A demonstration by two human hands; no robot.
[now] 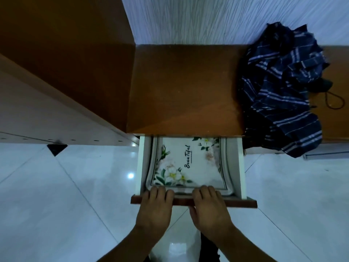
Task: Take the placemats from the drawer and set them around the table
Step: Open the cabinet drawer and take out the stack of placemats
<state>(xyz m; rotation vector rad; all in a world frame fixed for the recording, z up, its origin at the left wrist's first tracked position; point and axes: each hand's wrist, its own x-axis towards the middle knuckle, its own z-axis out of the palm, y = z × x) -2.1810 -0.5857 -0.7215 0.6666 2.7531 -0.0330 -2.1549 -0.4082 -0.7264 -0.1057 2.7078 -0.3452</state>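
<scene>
Both my hands rest on the front of the open drawer, with the placemats lying inside it.

I see my left hand (155, 208) and my right hand (208, 208) side by side on the dark brown wooden front panel of the white-walled drawer (238, 167), which stands pulled out from under the orange-brown wooden desk (185, 87). The fingers (154, 191) of both hands curl over the panel's top edge into the drawer, closed on the panel and on nothing else; their tips lie at the near edge of the white floral placemats (188, 163), and I cannot tell whether they touch. The top mat, printed with white flowers and dark script, lies flat and fills the drawer. A crumpled navy striped cloth (283, 87) sits on the desk's right part, above the glossy white tiled floor (66, 195).
</scene>
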